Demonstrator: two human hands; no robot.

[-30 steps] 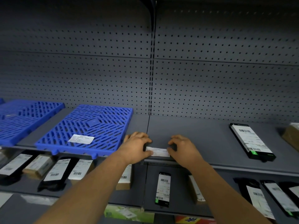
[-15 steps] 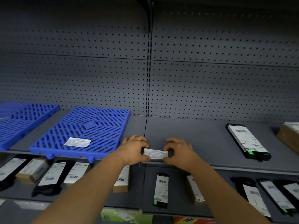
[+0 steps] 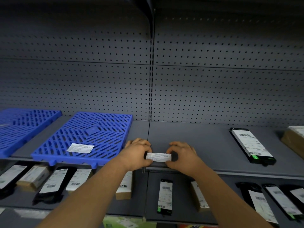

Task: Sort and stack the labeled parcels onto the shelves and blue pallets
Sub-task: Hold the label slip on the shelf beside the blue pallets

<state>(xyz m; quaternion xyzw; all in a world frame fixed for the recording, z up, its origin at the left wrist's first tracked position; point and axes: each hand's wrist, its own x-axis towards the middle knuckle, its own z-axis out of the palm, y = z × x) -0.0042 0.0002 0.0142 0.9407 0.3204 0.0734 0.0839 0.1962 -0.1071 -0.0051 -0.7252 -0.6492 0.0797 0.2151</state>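
A small white label slip (image 3: pixel 158 157) is pinched between my left hand (image 3: pixel 137 154) and my right hand (image 3: pixel 182 153), each gripping one end, at the front edge of the grey upper shelf (image 3: pixel 197 145). Left of my hands lies a blue pallet (image 3: pixel 92 135) with a white label (image 3: pixel 80 148) on it. A second blue pallet (image 3: pixel 23 124) sits farther left. A black parcel with a white label (image 3: pixel 251 146) lies on the shelf to the right.
A brown box (image 3: pixel 294 140) sits at the far right of the upper shelf. The lower shelf (image 3: pixel 181 203) holds several labeled black and brown parcels in a row. A perforated grey back panel (image 3: pixel 148 71) rises behind the shelf.
The label slip has tilted up from lying flat on the shelf edge so its face shows, and my hands have spread slightly apart along it.
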